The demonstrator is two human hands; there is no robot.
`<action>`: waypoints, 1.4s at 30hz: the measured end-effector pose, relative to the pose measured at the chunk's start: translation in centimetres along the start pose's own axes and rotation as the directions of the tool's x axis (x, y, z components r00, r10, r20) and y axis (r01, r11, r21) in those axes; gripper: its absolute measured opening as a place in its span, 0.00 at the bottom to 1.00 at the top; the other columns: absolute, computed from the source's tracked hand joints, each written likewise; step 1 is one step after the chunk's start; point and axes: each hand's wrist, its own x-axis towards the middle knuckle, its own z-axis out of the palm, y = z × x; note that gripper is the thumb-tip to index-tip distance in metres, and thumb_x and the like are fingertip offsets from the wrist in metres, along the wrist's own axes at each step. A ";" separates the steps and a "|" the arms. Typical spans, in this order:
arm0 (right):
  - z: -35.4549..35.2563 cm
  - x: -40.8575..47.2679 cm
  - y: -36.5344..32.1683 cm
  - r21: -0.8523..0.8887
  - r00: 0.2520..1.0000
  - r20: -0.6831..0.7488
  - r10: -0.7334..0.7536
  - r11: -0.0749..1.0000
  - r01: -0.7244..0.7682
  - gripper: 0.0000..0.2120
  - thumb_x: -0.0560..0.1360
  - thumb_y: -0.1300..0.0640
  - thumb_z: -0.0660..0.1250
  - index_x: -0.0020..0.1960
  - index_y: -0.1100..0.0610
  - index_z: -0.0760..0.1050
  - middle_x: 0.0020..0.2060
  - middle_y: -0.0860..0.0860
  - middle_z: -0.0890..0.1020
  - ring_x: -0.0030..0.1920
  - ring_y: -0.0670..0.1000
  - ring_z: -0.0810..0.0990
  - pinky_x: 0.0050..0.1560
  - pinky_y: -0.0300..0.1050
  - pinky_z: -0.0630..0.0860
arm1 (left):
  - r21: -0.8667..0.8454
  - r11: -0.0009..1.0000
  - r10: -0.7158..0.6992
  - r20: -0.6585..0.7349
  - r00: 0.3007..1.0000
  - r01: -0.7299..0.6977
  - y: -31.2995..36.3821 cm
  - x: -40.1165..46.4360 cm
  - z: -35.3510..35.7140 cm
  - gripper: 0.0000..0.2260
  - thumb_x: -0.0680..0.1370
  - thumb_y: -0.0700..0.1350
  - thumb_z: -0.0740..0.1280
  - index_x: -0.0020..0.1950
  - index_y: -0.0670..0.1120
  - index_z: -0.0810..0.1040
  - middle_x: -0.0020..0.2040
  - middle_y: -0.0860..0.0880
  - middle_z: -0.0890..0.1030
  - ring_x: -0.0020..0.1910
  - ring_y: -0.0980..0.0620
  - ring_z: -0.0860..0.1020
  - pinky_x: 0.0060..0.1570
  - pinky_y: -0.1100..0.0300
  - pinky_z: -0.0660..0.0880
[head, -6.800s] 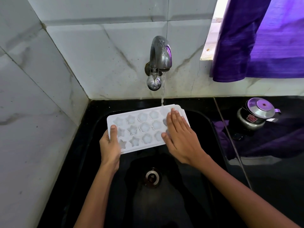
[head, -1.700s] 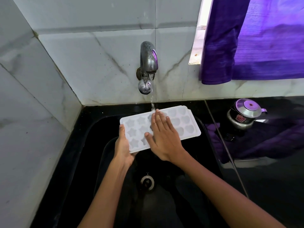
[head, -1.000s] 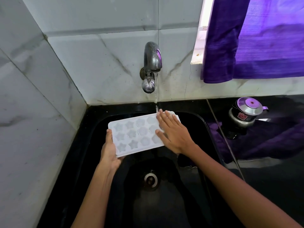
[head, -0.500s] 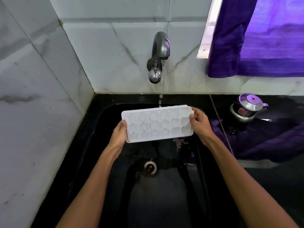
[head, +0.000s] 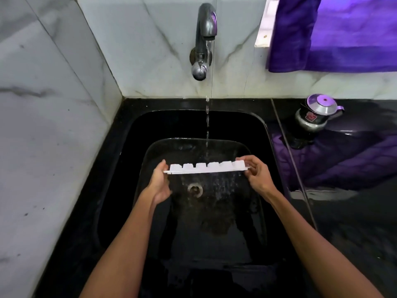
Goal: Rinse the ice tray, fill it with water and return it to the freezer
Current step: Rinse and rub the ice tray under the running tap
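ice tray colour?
White. The ice tray shows best in the head view, the only one, held edge-on over the black sink.

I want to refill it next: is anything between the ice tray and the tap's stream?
Nothing visible. The ice tray, tipped on edge and gripped by the left hand and right hand, sits just in front of the falling stream.
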 end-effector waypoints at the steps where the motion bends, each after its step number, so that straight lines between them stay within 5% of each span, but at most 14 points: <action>1: 0.2 -0.5 0.3 0.012 1.000 0.011 0.003 1.000 -0.003 0.21 0.70 0.82 0.60 0.46 0.57 0.74 0.50 0.53 0.80 0.48 0.38 0.80 0.49 0.30 0.75 | 0.021 0.999 -0.024 -0.003 1.000 0.024 -0.4 -0.2 -0.1 0.22 0.81 0.58 0.49 0.60 0.47 0.76 0.53 0.45 0.81 0.49 0.49 0.78 0.47 0.54 0.72; 3: 0.5 -1.3 1.1 0.021 0.999 0.028 0.019 1.000 -0.020 0.22 0.68 0.84 0.59 0.43 0.58 0.73 0.54 0.56 0.79 0.54 0.45 0.79 0.51 0.30 0.75 | 0.016 0.998 -0.054 -0.015 0.998 0.054 -1.0 -0.7 -0.2 0.17 0.82 0.53 0.51 0.56 0.48 0.77 0.53 0.47 0.80 0.48 0.50 0.77 0.52 0.52 0.71; 6: 0.8 -1.9 1.7 0.004 0.999 0.031 0.015 1.000 -0.015 0.24 0.65 0.86 0.55 0.41 0.58 0.72 0.57 0.56 0.77 0.61 0.52 0.76 0.53 0.31 0.75 | -0.068 0.995 -0.073 -0.057 0.996 0.069 -1.4 -1.4 -0.4 0.14 0.83 0.44 0.53 0.62 0.43 0.74 0.55 0.42 0.80 0.51 0.46 0.79 0.52 0.48 0.75; 11: 0.3 -0.8 -0.3 -0.070 0.996 0.077 -0.044 0.996 0.049 0.25 0.63 0.86 0.54 0.38 0.57 0.73 0.58 0.56 0.77 0.63 0.52 0.73 0.56 0.32 0.75 | -0.280 0.958 -0.104 -0.143 0.984 0.061 -0.5 -1.9 0.0 0.12 0.83 0.41 0.52 0.64 0.41 0.69 0.60 0.40 0.77 0.56 0.41 0.77 0.48 0.45 0.73; 15: -0.1 2.4 -2.7 -0.293 0.984 0.170 -0.056 0.950 0.105 0.28 0.62 0.82 0.51 0.39 0.54 0.79 0.52 0.52 0.80 0.62 0.52 0.76 0.60 0.40 0.73 | -0.241 0.967 0.023 -0.236 0.971 -0.081 0.6 -1.6 1.3 0.12 0.82 0.41 0.56 0.64 0.41 0.71 0.60 0.40 0.76 0.57 0.41 0.76 0.48 0.45 0.74; 19: 2.2 5.1 -4.9 -0.362 0.983 -0.058 -0.174 0.921 0.142 0.25 0.69 0.77 0.51 0.53 0.59 0.78 0.53 0.52 0.78 0.57 0.53 0.77 0.62 0.47 0.72 | -0.209 0.954 0.151 -0.289 0.945 -0.216 2.2 -1.4 3.3 0.08 0.81 0.41 0.58 0.56 0.44 0.74 0.57 0.41 0.77 0.50 0.43 0.78 0.45 0.48 0.76; 24: 4.4 7.8 -9.4 -0.630 0.956 -0.167 -0.241 0.772 0.085 0.17 0.77 0.61 0.54 0.61 0.51 0.74 0.58 0.48 0.76 0.56 0.54 0.75 0.57 0.53 0.70 | -0.211 0.918 0.256 -0.330 0.908 -0.336 5.4 -0.9 4.4 0.06 0.82 0.44 0.57 0.53 0.48 0.74 0.48 0.48 0.79 0.44 0.50 0.79 0.38 0.53 0.76; 27: 6.1 8.9 -10.7 -0.805 0.945 -0.136 -0.297 0.590 0.070 0.17 0.78 0.50 0.55 0.64 0.52 0.72 0.60 0.52 0.74 0.60 0.57 0.70 0.59 0.52 0.64 | -0.193 0.909 0.294 -0.330 0.897 -0.369 6.9 -0.6 5.0 0.08 0.82 0.45 0.57 0.48 0.50 0.74 0.45 0.50 0.80 0.43 0.51 0.79 0.38 0.53 0.77; 31: 7.3 9.8 -10.5 -0.809 0.916 0.224 -0.333 0.461 0.365 0.28 0.80 0.45 0.50 0.74 0.59 0.61 0.75 0.57 0.61 0.76 0.56 0.53 0.75 0.53 0.45 | -0.156 0.902 0.327 -0.365 0.872 -0.404 8.1 0.1 4.9 0.09 0.82 0.46 0.58 0.46 0.50 0.75 0.44 0.50 0.80 0.43 0.51 0.80 0.39 0.52 0.77; 34: 6.9 9.3 -9.7 -0.729 0.817 0.491 -0.301 0.371 0.575 0.31 0.81 0.43 0.43 0.78 0.59 0.47 0.78 0.52 0.47 0.77 0.50 0.43 0.77 0.49 0.40 | -0.141 0.897 0.339 -0.393 0.855 -0.420 8.5 0.6 4.2 0.06 0.82 0.46 0.59 0.50 0.50 0.76 0.44 0.51 0.81 0.43 0.51 0.80 0.38 0.53 0.77; 36: 6.2 8.9 -9.0 -0.713 0.786 0.548 -0.285 0.333 0.618 0.32 0.80 0.41 0.40 0.78 0.58 0.43 0.77 0.51 0.43 0.77 0.49 0.40 0.76 0.47 0.39 | -0.124 0.901 0.342 -0.390 0.855 -0.417 8.5 0.7 3.9 0.08 0.82 0.46 0.59 0.46 0.52 0.75 0.44 0.51 0.80 0.43 0.51 0.79 0.38 0.53 0.77; 42: 5.0 11.0 -9.1 -0.883 0.982 0.171 -0.080 0.429 0.189 0.38 0.80 0.37 0.43 0.76 0.65 0.40 0.76 0.60 0.41 0.77 0.55 0.37 0.75 0.48 0.36 | -0.122 0.910 0.328 -0.375 0.867 -0.396 7.9 0.9 4.8 0.08 0.82 0.44 0.59 0.44 0.52 0.73 0.43 0.51 0.79 0.42 0.51 0.78 0.37 0.53 0.76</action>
